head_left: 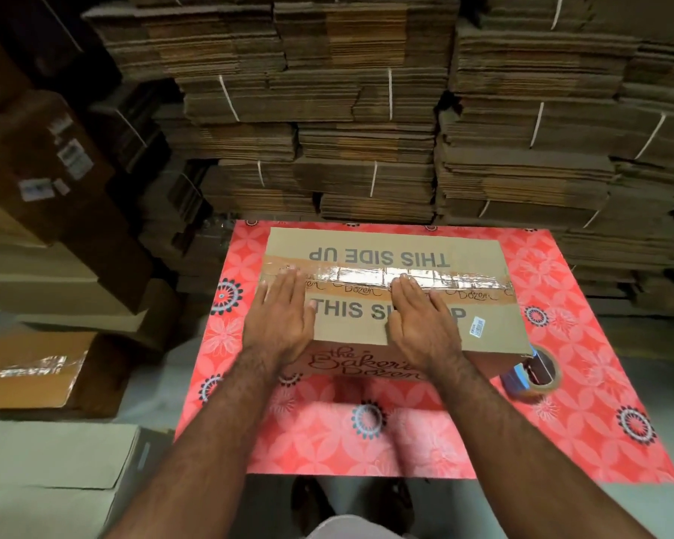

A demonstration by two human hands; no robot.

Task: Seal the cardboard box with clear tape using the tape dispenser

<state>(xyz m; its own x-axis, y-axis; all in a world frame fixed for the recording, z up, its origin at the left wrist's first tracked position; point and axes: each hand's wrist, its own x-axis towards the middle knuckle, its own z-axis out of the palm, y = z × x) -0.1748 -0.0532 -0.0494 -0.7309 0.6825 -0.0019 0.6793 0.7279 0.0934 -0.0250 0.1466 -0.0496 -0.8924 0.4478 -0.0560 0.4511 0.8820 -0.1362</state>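
Note:
A closed cardboard box (366, 249) printed "THIS SIDE UP" lies on a red patterned table (584, 383). A shiny strip of clear tape (370, 278) runs across the centre seam of its top. My left hand (279, 315) lies flat, palm down, on the left part of the lid, fingertips on the tape. Flat on the middle of the lid rests my right hand (421, 324), its fingertips also at the tape. The tape dispenser (532, 373), blue with a brown roll, sits on the table by the box's near right corner, partly hidden behind it.
Tall stacks of flattened cardboard (366, 110) tied with white string rise right behind the table. Closed cartons (51, 180) stand stacked on the left, with a taped box (36, 367) and flat sheets (47, 461) lower left. Grey floor shows below the table's near edge.

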